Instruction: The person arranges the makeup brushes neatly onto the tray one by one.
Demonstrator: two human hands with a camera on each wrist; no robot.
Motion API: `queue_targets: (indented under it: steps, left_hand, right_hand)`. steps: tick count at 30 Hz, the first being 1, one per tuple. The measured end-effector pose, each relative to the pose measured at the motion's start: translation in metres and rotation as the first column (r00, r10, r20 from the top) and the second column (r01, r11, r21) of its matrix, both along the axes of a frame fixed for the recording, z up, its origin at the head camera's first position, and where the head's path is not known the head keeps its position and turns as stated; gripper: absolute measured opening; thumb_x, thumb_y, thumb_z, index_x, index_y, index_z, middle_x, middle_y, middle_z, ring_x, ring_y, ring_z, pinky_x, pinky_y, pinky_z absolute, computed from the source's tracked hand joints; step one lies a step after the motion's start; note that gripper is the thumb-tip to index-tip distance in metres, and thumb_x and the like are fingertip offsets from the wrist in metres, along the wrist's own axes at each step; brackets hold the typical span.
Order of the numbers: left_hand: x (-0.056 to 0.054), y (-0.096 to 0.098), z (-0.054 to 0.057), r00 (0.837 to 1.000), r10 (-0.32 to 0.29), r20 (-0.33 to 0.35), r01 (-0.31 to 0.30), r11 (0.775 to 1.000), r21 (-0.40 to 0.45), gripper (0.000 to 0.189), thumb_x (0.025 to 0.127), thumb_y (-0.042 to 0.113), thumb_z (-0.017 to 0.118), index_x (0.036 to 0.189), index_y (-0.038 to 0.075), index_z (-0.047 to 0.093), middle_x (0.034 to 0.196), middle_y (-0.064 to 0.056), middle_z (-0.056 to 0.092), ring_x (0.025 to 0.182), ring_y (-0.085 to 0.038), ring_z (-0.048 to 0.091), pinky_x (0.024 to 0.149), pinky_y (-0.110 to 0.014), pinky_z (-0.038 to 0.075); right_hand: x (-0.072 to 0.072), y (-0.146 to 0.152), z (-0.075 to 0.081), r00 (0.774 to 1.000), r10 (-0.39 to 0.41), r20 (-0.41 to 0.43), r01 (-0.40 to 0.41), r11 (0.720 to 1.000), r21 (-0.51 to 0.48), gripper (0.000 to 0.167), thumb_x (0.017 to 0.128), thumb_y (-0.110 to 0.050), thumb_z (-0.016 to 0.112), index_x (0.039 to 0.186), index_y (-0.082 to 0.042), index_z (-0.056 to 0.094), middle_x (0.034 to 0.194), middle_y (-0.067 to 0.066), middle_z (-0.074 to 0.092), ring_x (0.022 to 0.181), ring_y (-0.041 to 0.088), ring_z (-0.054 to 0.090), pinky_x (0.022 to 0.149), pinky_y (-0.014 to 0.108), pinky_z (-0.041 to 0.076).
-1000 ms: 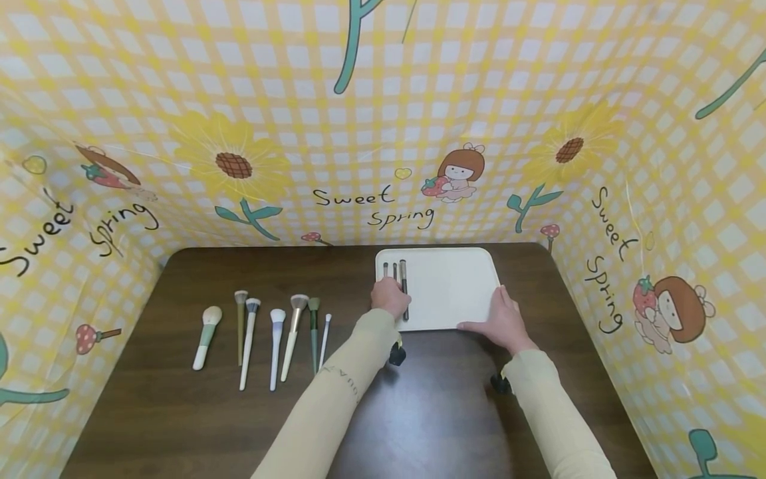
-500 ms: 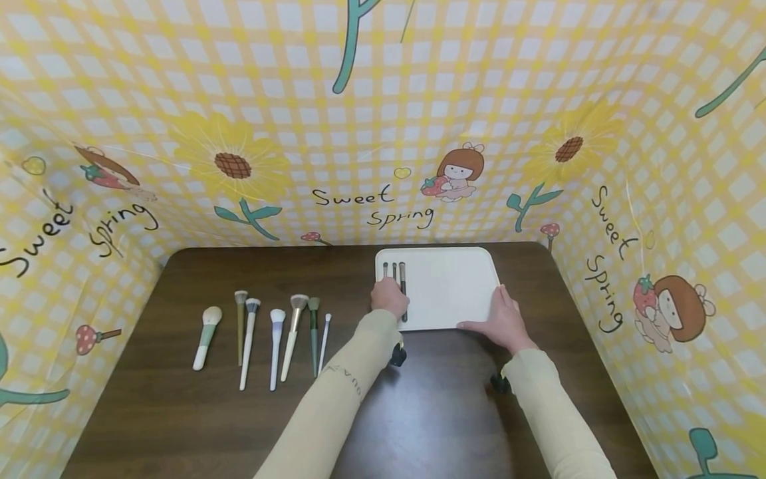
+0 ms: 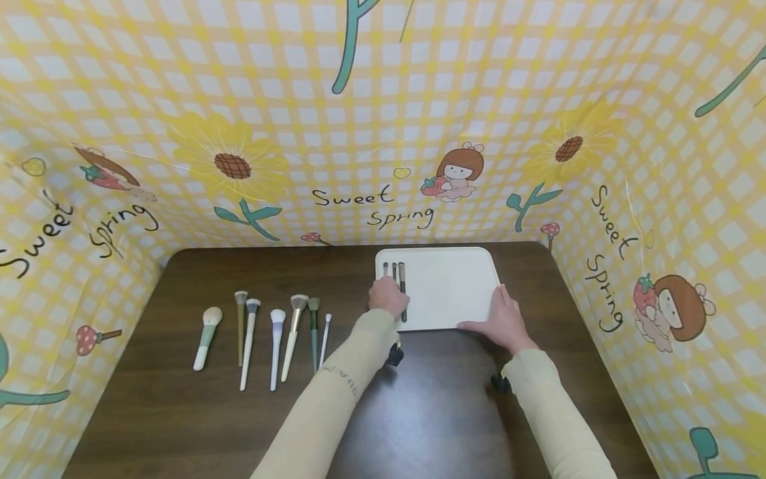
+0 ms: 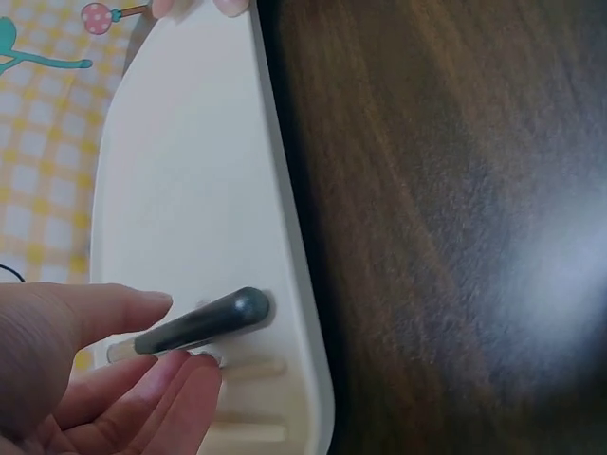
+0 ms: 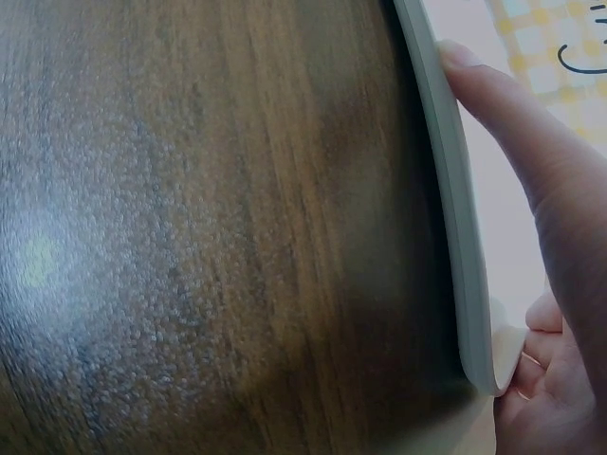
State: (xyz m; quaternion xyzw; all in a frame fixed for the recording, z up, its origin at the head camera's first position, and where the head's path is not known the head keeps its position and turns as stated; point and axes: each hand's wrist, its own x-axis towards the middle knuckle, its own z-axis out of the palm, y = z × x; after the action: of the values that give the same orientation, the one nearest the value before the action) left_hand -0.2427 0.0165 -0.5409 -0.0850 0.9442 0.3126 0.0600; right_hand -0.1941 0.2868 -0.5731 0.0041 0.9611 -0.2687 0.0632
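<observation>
A white tray (image 3: 449, 286) lies at the far edge of the table. Three slim makeup brushes lie side by side at its left end, the dark-handled makeup brush (image 3: 403, 286) being the rightmost. My left hand (image 3: 389, 297) is over them, partly hiding the other two. In the left wrist view, its thumb and fingers stand on either side of the dark handle (image 4: 209, 322), the thumb slightly apart from it and the fingers close beside it. My right hand (image 3: 505, 320) holds the tray's near right corner, thumb on the near rim (image 5: 455, 190) and fingers round the right side.
Several makeup brushes lie in a loose row on the left of the table, from a thick green-and-white brush (image 3: 207, 338) to a thin white one (image 3: 325, 339). A yellow checked cloth (image 3: 359, 146) walls the brown table (image 3: 419, 412) at the back and sides.
The dark-handled makeup brush has come slightly nearer and settled on the tray. My left hand has shifted a little to the left. The right hand and tray stay put.
</observation>
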Motion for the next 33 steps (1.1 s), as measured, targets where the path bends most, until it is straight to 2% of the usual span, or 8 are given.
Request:
queue_targets:
  steps: [7,13,16,21,27,33]
  left_hand:
    - [-0.003,-0.005,0.004,1.000,-0.006,0.012,0.006,1.000,0.016,0.019,0.082,0.014,0.078,0.068,0.009,0.067,0.068,-0.004,0.063,0.066,-0.024,0.061,0.058,-0.038,0.055]
    - [-0.003,-0.009,0.009,1.000,0.010,-0.001,-0.010,1.000,0.023,0.009,0.082,0.015,0.080,0.081,0.008,0.075,0.080,-0.008,0.069,0.073,-0.026,0.063,0.063,-0.041,0.056]
    - [-0.003,-0.013,0.012,1.000,0.010,-0.009,-0.010,0.999,0.041,0.019,0.083,0.016,0.080,0.100,0.007,0.079,0.094,-0.011,0.073,0.081,-0.028,0.067,0.069,-0.043,0.057]
    - [-0.003,-0.018,0.016,1.000,-0.012,-0.003,0.012,0.998,0.053,0.042,0.086,0.019,0.077,0.126,0.008,0.071,0.117,-0.013,0.072,0.098,-0.031,0.068,0.078,-0.047,0.056]
    - [0.001,-0.023,0.025,0.999,-0.045,-0.028,0.047,0.996,0.076,0.051,0.090,0.028,0.075,0.136,0.009,0.065,0.131,-0.013,0.066,0.107,-0.033,0.066,0.082,-0.048,0.055]
    - [0.002,-0.031,0.034,0.997,-0.054,-0.048,0.057,0.996,0.073,0.056,0.092,0.039,0.073,0.138,0.010,0.063,0.132,-0.009,0.066,0.110,-0.030,0.066,0.084,-0.046,0.054]
  right_hand:
    - [0.000,0.001,-0.001,1.000,-0.006,0.001,0.006,1.000,-0.002,0.149,0.064,-0.077,0.080,0.155,0.016,0.007,0.161,0.037,0.005,0.144,0.057,0.015,0.114,0.060,0.024]
    - [0.000,0.001,-0.002,1.000,-0.004,0.001,0.004,1.000,0.003,0.149,0.064,-0.078,0.079,0.155,0.015,0.006,0.162,0.036,0.005,0.144,0.056,0.015,0.114,0.060,0.025]
    - [0.000,0.000,-0.002,1.000,-0.008,-0.001,0.008,1.000,-0.003,0.149,0.064,-0.077,0.080,0.155,0.015,0.006,0.162,0.036,0.005,0.144,0.056,0.015,0.114,0.060,0.025]
    - [0.000,0.000,-0.003,1.000,-0.008,0.001,0.008,1.000,-0.002,0.150,0.064,-0.078,0.079,0.155,0.015,0.006,0.162,0.036,0.004,0.144,0.056,0.015,0.114,0.060,0.025]
    - [-0.001,0.002,-0.006,1.000,-0.007,0.009,0.007,1.000,0.000,0.150,0.064,-0.079,0.078,0.156,0.014,0.003,0.162,0.035,0.002,0.145,0.056,0.014,0.115,0.060,0.024]
    - [-0.001,0.003,-0.005,1.000,0.000,0.007,0.000,1.000,0.002,0.151,0.064,-0.080,0.077,0.155,0.014,0.003,0.162,0.036,0.002,0.144,0.057,0.014,0.115,0.060,0.024]
